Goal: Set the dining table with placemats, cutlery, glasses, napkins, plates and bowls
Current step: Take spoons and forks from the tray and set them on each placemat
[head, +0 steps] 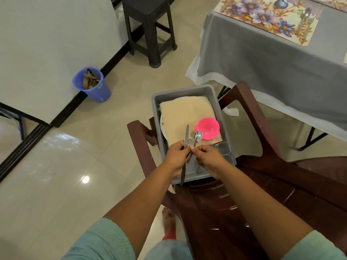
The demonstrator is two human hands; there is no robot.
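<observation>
both arms reach forward over the tub (pixel 157 102); left hand (pixel 175 158) grips a knife (pixel 186 136), right hand (pixel 208 158) pinches fork (pixel 191 139) and spoon (pixel 198 136) beside the pink bowl (pixel 207 127).

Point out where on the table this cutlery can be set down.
Free: the floral placemat, its middle bare left of the spoon and fork already laid at its right end, and the grey tablecloth between placemat and table edge. Crowded: the grey tub, filled by napkins, pink bowl and steel tumblers.
</observation>
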